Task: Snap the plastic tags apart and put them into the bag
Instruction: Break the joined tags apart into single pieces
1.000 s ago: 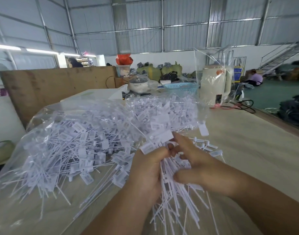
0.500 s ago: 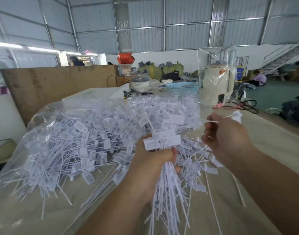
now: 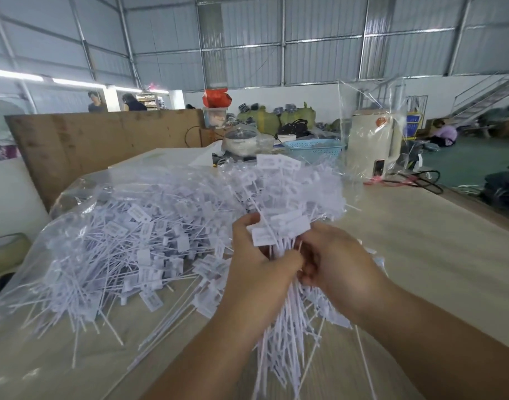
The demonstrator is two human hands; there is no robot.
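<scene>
White plastic tags (image 3: 279,284) stand as a bundle gripped in the left hand (image 3: 256,272), their flat heads fanning out above its thumb at about 1 o'clock and their thin tails hanging down toward 6 o'clock, so the long axis runs nearly upright, leaning slightly to the right at the top. The right hand (image 3: 331,264) sits just beside the left at 3 o'clock, touching the bundle, its fingers curled in among the stems just under the heads; it seems to pinch one tag, though which one is hidden. The bag (image 3: 74,226) lies open on the desk (image 3: 420,241) toward 10 o'clock of the hands, heaped with loose tags, and the left hand is the nearer to it. More loose tags lie on the desk under and to the right of the hands. Half a second ago the right hand was out at 2 o'clock, well apart from the bundle, holding a single tag; now it is back at the bundle, that tag no longer seen in it.
</scene>
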